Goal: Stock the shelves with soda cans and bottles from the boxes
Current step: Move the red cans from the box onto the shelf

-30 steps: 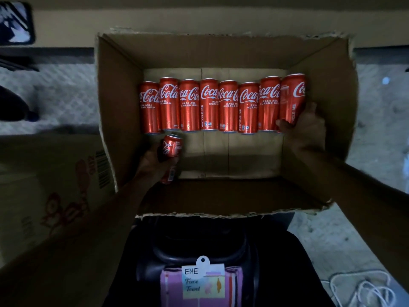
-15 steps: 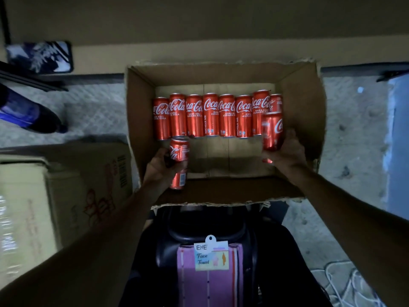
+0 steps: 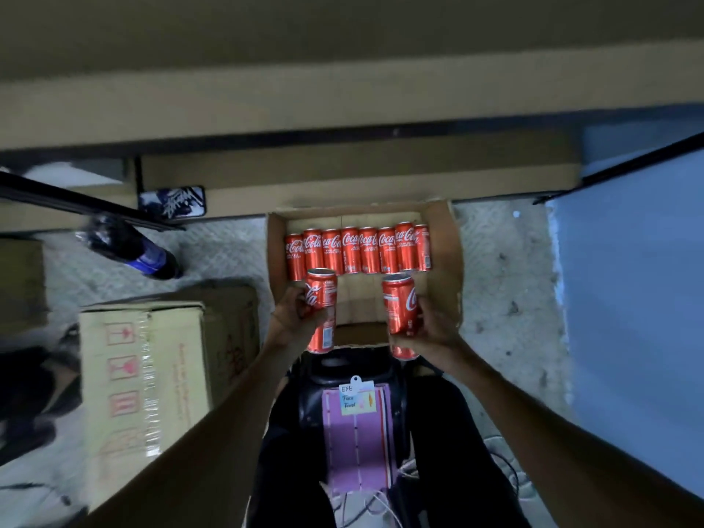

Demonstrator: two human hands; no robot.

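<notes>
In the middle of the frame, over the near half of the open box (image 3: 446,257), the left grip (image 3: 293,318) is curling round a red can (image 3: 322,295) and the right grip (image 3: 434,327) is curling round a second red can (image 3: 399,302). Each is closed on its own load and holding nothing else. Both cans are pointing their long axes up the frame, tops toward the upper edge and bases toward the lower edge. The fingers are wrapping the lower half of each body. The two are hanging well apart, with bare cardboard showing between them.

Just above them in the frame, a row of eight cans (image 3: 358,249) is sitting side by side against the box's far wall, apart from both grips. A taped carton (image 3: 144,375) is lying at lower left, and a dark bottle (image 3: 133,249) is lying at left centre.

A broad tan ledge (image 3: 343,104) is running across the upper frame. It is probably the shelf, though the blur is making that uncertain. If so, the target is lying straight up the frame from both cans, beyond the box's far wall. Neither hand is looking clearly nearer. Since the cans are probably already standing base-down, the coming move is likely calling for a lift and forward carry rather than any turning
</notes>
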